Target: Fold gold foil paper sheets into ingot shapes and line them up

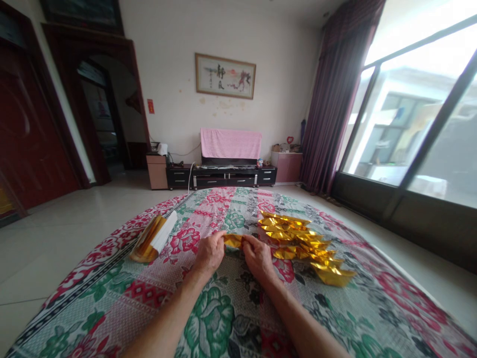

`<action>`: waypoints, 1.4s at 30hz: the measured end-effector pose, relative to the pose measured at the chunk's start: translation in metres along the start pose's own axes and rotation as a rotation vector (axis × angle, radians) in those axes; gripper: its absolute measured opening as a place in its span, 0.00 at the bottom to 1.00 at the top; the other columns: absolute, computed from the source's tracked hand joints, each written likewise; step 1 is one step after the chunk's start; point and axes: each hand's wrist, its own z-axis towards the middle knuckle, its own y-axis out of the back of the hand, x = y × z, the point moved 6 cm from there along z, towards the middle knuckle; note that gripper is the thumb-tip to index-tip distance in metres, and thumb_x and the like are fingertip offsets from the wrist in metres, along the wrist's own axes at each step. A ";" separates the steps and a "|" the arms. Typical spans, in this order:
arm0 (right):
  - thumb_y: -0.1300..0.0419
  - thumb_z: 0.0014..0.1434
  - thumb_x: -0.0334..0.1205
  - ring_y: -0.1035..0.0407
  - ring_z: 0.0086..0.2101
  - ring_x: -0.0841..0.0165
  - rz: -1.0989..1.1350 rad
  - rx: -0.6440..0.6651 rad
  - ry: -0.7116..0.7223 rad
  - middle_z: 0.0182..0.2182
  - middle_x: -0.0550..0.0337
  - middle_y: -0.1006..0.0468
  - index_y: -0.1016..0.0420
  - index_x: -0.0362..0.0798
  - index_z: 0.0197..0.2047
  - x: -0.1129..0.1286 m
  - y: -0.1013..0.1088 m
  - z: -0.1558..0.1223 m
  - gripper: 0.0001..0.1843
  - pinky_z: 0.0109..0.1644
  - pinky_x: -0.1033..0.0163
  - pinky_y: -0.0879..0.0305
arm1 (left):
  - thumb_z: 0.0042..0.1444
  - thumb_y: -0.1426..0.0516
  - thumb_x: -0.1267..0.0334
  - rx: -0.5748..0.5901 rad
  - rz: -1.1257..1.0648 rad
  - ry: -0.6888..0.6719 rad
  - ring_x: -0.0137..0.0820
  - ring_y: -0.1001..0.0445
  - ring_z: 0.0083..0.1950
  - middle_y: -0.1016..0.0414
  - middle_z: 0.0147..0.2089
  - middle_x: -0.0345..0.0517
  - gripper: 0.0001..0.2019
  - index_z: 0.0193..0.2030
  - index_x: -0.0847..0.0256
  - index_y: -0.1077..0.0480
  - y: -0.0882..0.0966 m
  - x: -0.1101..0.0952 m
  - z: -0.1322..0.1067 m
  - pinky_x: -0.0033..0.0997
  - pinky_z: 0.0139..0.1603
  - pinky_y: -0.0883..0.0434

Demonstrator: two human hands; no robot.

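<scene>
A strip of folded gold foil paper [234, 241] is stretched between my two hands above the floral cloth. My left hand [211, 252] pinches its left end, and my right hand [258, 254] grips the right end. Just right of my right hand lie several folded gold paper ingots [298, 237], boat-shaped and set in an overlapping group. Over on the left, apart from my left hand, rests a stack of gold foil sheets [151, 241] with a white side showing. My fingers cover both ends of the held piece.
The flower-patterned cloth [210, 318] covers the rounded table surface under my hands. Across the room stands a low black TV cabinet [238, 181], with a pink cloth [231, 143] draped over the screen. A dark curtain [331, 94] and large window are on the right.
</scene>
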 end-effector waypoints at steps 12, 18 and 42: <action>0.53 0.55 0.37 0.28 0.28 0.68 -0.001 -0.005 -0.037 0.27 0.60 0.21 0.22 0.47 0.38 -0.003 0.000 0.000 0.18 0.32 0.70 0.40 | 0.55 0.54 0.67 -0.011 -0.017 -0.028 0.27 0.25 0.27 0.23 0.25 0.42 0.17 0.45 0.61 0.26 0.001 -0.001 -0.001 0.23 0.34 0.29; 0.52 0.55 0.38 0.29 0.28 0.69 -0.024 0.004 -0.055 0.27 0.59 0.21 0.22 0.48 0.38 -0.003 -0.001 0.001 0.18 0.33 0.69 0.39 | 0.54 0.52 0.67 -0.078 -0.110 0.012 0.26 0.25 0.25 0.20 0.34 0.43 0.18 0.48 0.62 0.29 0.003 0.003 0.001 0.24 0.33 0.27; 0.42 0.43 0.44 0.34 0.22 0.74 0.789 0.075 -0.505 0.22 0.65 0.28 0.32 0.46 0.28 -0.005 -0.031 -0.007 0.10 0.24 0.72 0.40 | 0.49 0.45 0.56 0.029 -0.299 -0.027 0.31 0.24 0.32 0.23 0.30 0.43 0.11 0.35 0.61 0.29 -0.007 -0.012 -0.004 0.26 0.35 0.29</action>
